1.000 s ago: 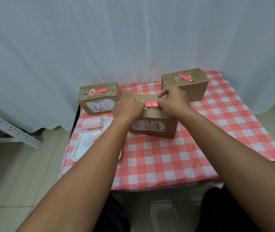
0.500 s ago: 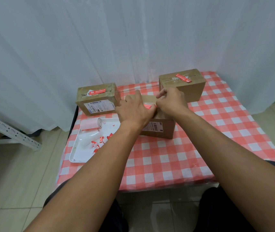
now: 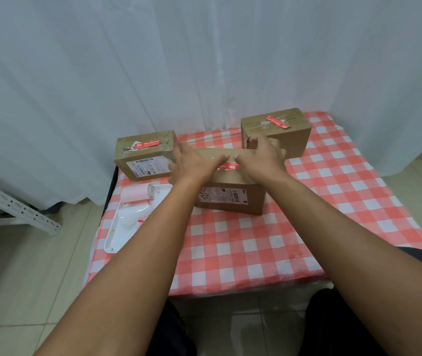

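At the far left a white perforated metal rack [image 3: 17, 209] stands on the floor, off the table. On the red-and-white checked tablecloth [image 3: 256, 247] the left brown cardboard box [image 3: 145, 155] already wears its label, and nearer me lies a white plastic tray [image 3: 127, 222] holding a pink roll of label backing [image 3: 138, 195]. My left hand [image 3: 194, 163] lies flat on the middle brown cardboard box [image 3: 233, 199], fingers straight and close together, tips pointing right toward the small red rectangular sticker [image 3: 230, 166]. That sticker sits on the box top near its front edge, between my two hands and touching both. Only its middle shows, so I judge its long axis to run left to right, along the box's own length. The box lies crosswise to me, barcode face toward me, slightly skewed. My right hand [image 3: 264, 159] presses down from the other side, fingers straight and a little spread, thumb reaching left. To do this well I should rub outward from the sticker's centre with flat pads, bearing down evenly so no edge lifts or wrinkles, and let the palms steady the box against sliding on the cloth. Behind my right hand the right brown cardboard box [image 3: 279, 132] stands already labelled.
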